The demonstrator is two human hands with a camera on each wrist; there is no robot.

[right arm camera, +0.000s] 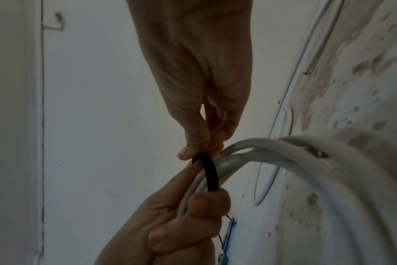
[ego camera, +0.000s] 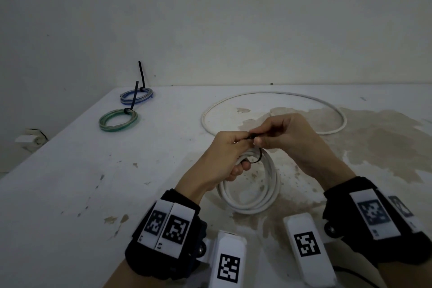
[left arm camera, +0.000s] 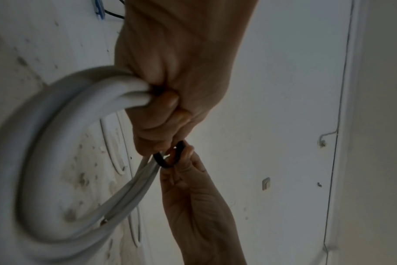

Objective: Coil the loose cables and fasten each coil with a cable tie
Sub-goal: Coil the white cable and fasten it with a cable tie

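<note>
Where fingers (right arm camera: 190,148) pinch, cable tie (right arm camera: 210,173) ends hide.

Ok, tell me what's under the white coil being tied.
Under the white coil lies the stained white table, with brown patches showing through the ring. The left hand grips its upper part beside the black cable tie, hiding what is beneath there.

Left hand (ego camera: 228,156) fisted, right hand (ego camera: 284,134) pinching, fingertips meeting.
</note>
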